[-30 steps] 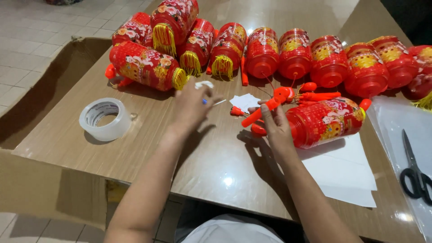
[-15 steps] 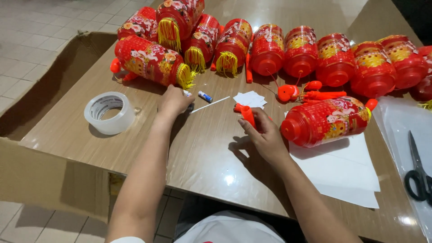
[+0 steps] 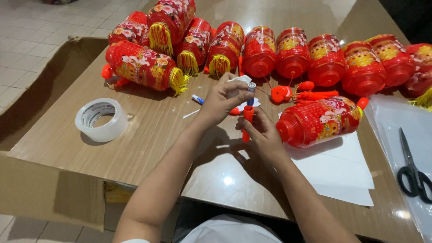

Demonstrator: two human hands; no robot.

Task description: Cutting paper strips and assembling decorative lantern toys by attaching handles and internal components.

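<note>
My right hand (image 3: 261,132) grips a slim orange-red plastic handle (image 3: 247,120) upright over the brown table (image 3: 148,139). My left hand (image 3: 222,100) pinches a small silver and blue battery (image 3: 251,90) right at the top end of that handle. Both hands meet near the table's middle. A red paper lantern (image 3: 320,120) lies on its side just right of my right hand. A second small battery (image 3: 198,99) rests on the table left of my left hand, near a thin white stick.
Several red lanterns with yellow tassels (image 3: 292,51) line the far edge. Loose orange-red plastic parts (image 3: 306,92) lie behind the lying lantern. A tape roll (image 3: 101,119) sits left, white paper sheets (image 3: 342,168) right, black scissors (image 3: 411,168) far right. An open cardboard box (image 3: 36,90) stands left.
My left hand picked a battery off the table by the tasselled lantern and brought it to the handle. My right hand lifted the handle upright and moved toward the left hand.
</note>
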